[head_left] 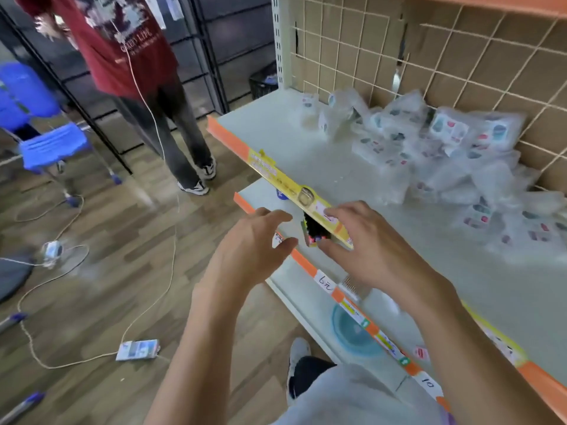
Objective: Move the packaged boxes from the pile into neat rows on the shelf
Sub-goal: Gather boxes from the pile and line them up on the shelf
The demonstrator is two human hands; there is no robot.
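A person's left hand [251, 240] and right hand [371, 250] hovered at the shelf's [306, 154] front edge, each grip wide with fingers spread, holding nothing; the pile of packaged boxes [435, 154] lay against the shelf's back grid.

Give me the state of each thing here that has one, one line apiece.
Left hand: open, empty.
Right hand: open, empty, at the shelf edge.
Packaged boxes: heaped in a pile, no rows.
Shelf: front part bare.
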